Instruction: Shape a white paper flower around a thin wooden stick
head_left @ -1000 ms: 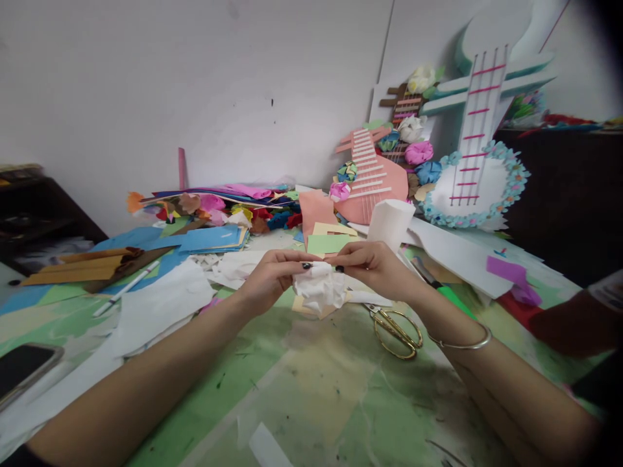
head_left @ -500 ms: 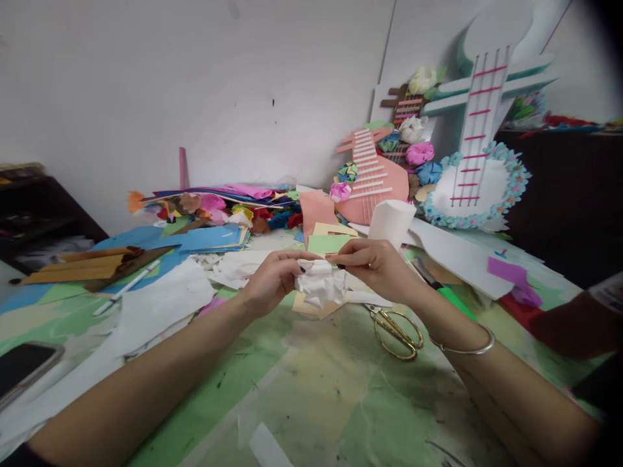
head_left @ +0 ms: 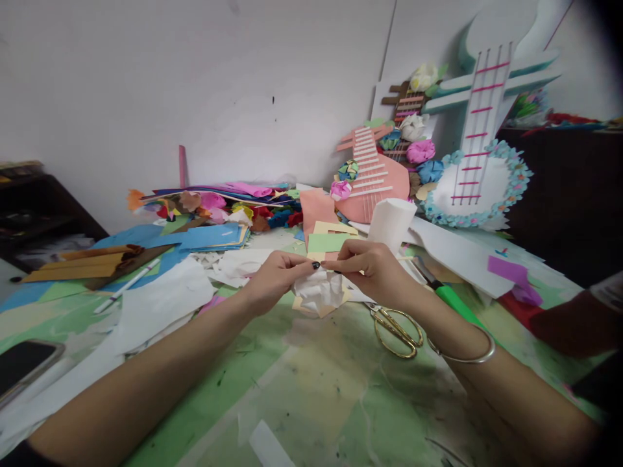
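Note:
A crumpled piece of white paper point(head_left: 318, 292) hangs from my fingers above the table. My left hand point(head_left: 278, 275) pinches its upper edge from the left, thumb and forefinger pressed together. From the right, my right hand point(head_left: 372, 269) grips the same edge, its fingertips almost touching those of the left. The fingers cover the paper's top edge. Beneath the white paper lie pieces of cream paper point(head_left: 325, 312). Gold-handled scissors point(head_left: 396, 332) rest on the table just below my right wrist, the blades partly under white paper.
A green-handled knife point(head_left: 457, 303) lies beyond my right forearm. Behind my hands stand a white paper roll point(head_left: 390, 224) and a pink paper instrument point(head_left: 374, 185). Blue sheets point(head_left: 214, 236), white paper point(head_left: 165, 292) and a phone point(head_left: 26, 366) lie to the left.
My left forefinger has bent in and its thumb has slid right, closer to the right fingertips. The white paper has shifted slightly left and its folds look different.

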### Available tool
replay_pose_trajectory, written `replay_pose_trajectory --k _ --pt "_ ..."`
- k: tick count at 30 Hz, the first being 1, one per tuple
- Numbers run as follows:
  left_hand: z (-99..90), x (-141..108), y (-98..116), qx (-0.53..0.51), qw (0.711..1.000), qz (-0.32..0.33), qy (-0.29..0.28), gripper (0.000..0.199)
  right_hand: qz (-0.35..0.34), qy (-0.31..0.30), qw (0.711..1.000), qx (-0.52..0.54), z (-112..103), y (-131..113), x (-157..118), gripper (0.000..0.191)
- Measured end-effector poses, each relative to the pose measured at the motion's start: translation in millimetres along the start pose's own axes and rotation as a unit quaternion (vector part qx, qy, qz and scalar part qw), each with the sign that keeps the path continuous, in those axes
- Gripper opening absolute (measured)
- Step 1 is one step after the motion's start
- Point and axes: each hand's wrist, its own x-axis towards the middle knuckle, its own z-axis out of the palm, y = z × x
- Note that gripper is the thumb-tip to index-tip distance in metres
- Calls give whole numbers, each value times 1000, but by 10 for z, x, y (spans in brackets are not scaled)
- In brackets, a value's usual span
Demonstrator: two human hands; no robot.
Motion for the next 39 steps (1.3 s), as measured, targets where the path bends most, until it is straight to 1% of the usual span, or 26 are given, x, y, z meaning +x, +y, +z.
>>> replay_pose_trajectory --k 7,12,15,17,19,22,25,27,31,34,36,39 --pt "-53 21 -32 65 997 21 -38 31 2 -6 1000 -12 16 -13 -7 23" --pt "-84 4 34 105 993 22 -47 30 -25 -8 999 -21 24 -3 -28 29" --pt "-106 -20 110 125 988 17 -90 27 -50 -13 998 -44 31 -22 -40 37" --pt "-115 -35 146 145 982 17 -120 26 -63 -4 996 -64 42 -39 -44 40" --pt "-112 -42 150 153 980 13 -129 24 -78 9 994 -81 58 -53 -45 40" --pt "-97 -39 105 137 984 -1 -114 21 -91 24 992 -90 80 -65 -44 39" --pt "-88 -26 48 107 990 -17 -90 19 -81 33 992 -91 91 -75 -39 41" --pt "-85 -17 30 81 993 -26 -76 17 -77 29 992 -100 89 -82 -32 39" --pt "-67 -9 38 38 996 -52 -57 15 -96 20 986 -137 72 -79 -10 31" --pt "-46 -7 40 15 997 -62 -49 15 -104 10 984 -145 56 -56 3 27" --pt "-36 -1 28 -1 998 -58 -37 16 -108 30 983 -145 43 -45 8 26" --pt "-34 15 3 -30 998 -51 -1 20 -99 106 977 -153 10 -51 14 31"
